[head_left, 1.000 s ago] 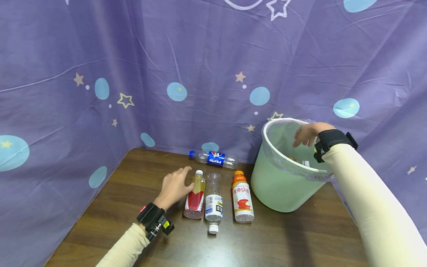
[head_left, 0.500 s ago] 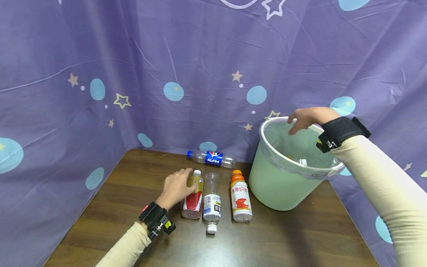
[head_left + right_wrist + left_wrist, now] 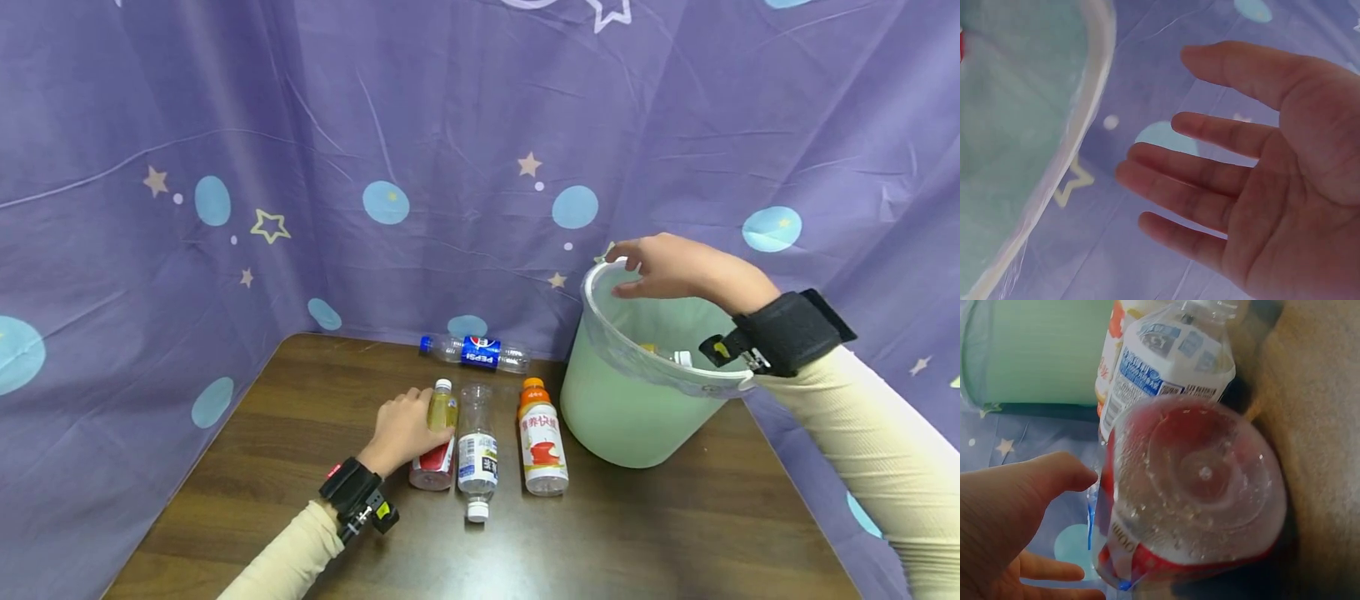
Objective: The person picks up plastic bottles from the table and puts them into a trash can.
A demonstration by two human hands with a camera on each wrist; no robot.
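Note:
My left hand (image 3: 405,429) reaches over a bottle with a red label (image 3: 433,457) and a white cap, which lies on the table. Its thumb crosses the bottle in the head view. In the left wrist view the base of that red-labelled bottle (image 3: 1204,478) fills the middle, with the thumb and fingers (image 3: 1054,569) extended beside it; contact is unclear. My right hand (image 3: 667,265) hovers over the rim of a pale green bin (image 3: 637,417) with a clear liner. Nothing is in it; the fingers (image 3: 1179,194) are spread apart in the right wrist view.
Beside the red-labelled bottle lie a clear bottle with a white label (image 3: 477,462) and an orange-capped bottle (image 3: 543,450). A Pepsi bottle (image 3: 480,352) lies behind them near the purple curtain (image 3: 450,125). A white-capped bottle (image 3: 678,358) shows inside the bin.
My right hand has risen out of the bin and moved left over its rim. The left hand has lowered and shifted right onto the red-labelled bottle.

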